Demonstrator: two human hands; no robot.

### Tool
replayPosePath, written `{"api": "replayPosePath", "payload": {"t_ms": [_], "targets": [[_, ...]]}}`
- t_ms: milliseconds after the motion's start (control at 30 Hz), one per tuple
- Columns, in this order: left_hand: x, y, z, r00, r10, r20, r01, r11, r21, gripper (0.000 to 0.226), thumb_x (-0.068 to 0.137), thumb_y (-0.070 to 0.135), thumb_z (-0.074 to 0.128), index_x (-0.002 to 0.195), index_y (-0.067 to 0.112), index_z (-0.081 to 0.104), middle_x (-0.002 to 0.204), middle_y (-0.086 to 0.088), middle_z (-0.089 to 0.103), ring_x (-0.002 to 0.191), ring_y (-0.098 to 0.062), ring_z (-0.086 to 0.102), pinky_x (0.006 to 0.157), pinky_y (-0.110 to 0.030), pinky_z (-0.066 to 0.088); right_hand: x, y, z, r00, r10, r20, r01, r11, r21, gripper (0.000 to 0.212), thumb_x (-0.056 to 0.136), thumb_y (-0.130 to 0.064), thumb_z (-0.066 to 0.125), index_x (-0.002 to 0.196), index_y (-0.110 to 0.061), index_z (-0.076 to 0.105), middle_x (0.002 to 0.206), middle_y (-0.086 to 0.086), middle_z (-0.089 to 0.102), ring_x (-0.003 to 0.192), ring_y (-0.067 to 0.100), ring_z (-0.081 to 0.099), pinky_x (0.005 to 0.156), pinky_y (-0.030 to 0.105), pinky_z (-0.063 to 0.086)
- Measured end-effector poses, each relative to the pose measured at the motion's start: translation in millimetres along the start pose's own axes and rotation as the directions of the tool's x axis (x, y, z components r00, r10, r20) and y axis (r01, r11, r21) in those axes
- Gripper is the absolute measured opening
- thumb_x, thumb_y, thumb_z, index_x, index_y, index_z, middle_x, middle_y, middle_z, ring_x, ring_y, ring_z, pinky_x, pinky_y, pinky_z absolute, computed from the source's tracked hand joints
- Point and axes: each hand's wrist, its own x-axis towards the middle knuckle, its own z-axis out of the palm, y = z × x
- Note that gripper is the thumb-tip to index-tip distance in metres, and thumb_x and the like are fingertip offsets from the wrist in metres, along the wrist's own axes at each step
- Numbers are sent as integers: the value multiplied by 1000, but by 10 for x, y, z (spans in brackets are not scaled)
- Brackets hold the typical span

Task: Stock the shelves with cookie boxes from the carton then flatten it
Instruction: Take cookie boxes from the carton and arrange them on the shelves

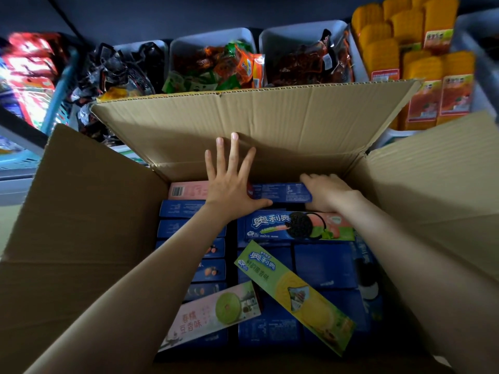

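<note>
Head view into an open carton (89,201) of cookie boxes, set below stocked shelf bins (302,26). Likely faults from here: the blue cookie box (280,192) in the far row is grasped at 1 end only, so it may tilt and jam against the carton's far wall or its pink neighbour (186,190) when lifted. 2 loose boxes lie slantwise on top, the green box (294,295) and the pale pink box (213,317), and either could slide or be dragged by a forearm. The upright far flap (270,117) could be pushed into the snack packets (210,66) behind it. The right hand (328,191) forms a narrow grip, fingers curled over the right end of the blue cookie box, fingertips hidden beyond it. The left hand (229,182) makes no grip: fingers straight and spread, palm over the box's left end, thumb along its near edge, fingertips against the far wall. The box thus lies between the 2 hands, apparently touching both, level in its row.
</note>
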Motion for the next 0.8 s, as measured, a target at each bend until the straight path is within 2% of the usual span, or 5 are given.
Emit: {"api": "replayPosePath", "payload": {"t_ms": [267, 433, 667, 733, 800], "targets": [[-9, 65, -19, 1000, 3, -22, -3, 1000, -2, 105, 70, 77, 52, 151, 26, 6, 150, -22, -31, 137, -47, -25, 108, -58, -15, -372, 230, -213, 999, 47, -23, -39, 956, 290, 38, 75, -38, 69, 106, -22, 54, 105, -1, 54, 94, 19, 56, 80, 37, 50], [-35, 117, -59, 1000, -10, -28, 7, 994, -105, 88, 79, 78, 34, 150, 29, 15, 151, -21, -28, 138, -45, -23, 109, -57, -16, -583, 269, -387, 994, 58, -95, -3, 866, 499, 32, 75, -30, 72, 101, -23, 55, 100, -2, 62, 85, 14, 60, 74, 32, 50], [-110, 126, -186, 1000, -25, -16, 19, 955, -296, 65, 92, 64, 19, 143, 27, 35, 154, -10, -27, 139, -38, -27, 109, -53, -20, -814, 114, -471, 983, -35, -182, 129, 836, 534, 37, 73, -21, 75, 97, -14, 48, 101, -1, 55, 88, 16, 55, 72, 31, 44], [-146, 77, -193, 998, -5, -56, -14, 941, -337, 60, 92, 62, 27, 133, 23, 47, 157, -10, -20, 142, -35, -22, 111, -49, -17, -866, 95, -396, 960, -88, -265, 215, 837, 503, 38, 70, -16, 76, 92, -13, 46, 97, -2, 50, 85, 14, 51, 70, 29, 40], [-178, 31, -223, 994, -9, -111, -36, 918, -394, 52, 90, 61, 38, 116, 21, 55, 156, -12, 9, 144, -33, 2, 116, -46, 1, -913, 82, -332, 936, -118, -331, 273, 838, 473, 35, 70, -18, 75, 89, -15, 46, 94, -5, 47, 83, 10, 49, 70, 29, 40]]}}
